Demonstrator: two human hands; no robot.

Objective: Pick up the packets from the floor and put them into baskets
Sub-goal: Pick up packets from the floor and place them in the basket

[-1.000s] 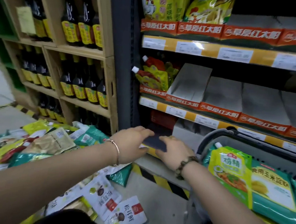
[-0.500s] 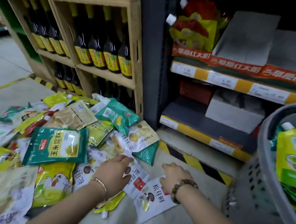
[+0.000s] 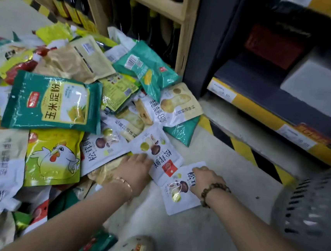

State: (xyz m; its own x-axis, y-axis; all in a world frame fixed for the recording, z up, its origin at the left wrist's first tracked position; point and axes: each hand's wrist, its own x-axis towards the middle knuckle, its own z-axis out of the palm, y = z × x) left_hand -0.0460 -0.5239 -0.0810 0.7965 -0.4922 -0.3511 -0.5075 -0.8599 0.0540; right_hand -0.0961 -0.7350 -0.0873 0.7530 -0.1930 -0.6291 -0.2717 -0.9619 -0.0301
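Where the white mushroom packet (image 3: 176, 195) lies on the floor (image 3: 210, 241), long axis pointing away, the right hand (image 3: 206, 179) covers its far end, grip unclear; left hand (image 3: 136, 167) rests flat on the neighbouring packet (image 3: 158, 145); basket (image 3: 310, 204) rightward.

The corn starch packet (image 3: 53, 102) is dark green with a pale yellow panel. The chicken packet (image 3: 53, 156) is yellow-green with a white, red-combed cartoon hen. The mushroom packets (image 3: 154, 146) are white with brown mushrooms. The floor tape (image 3: 239, 146) is striped black and yellow, and the basket (image 3: 310, 208) is grey.
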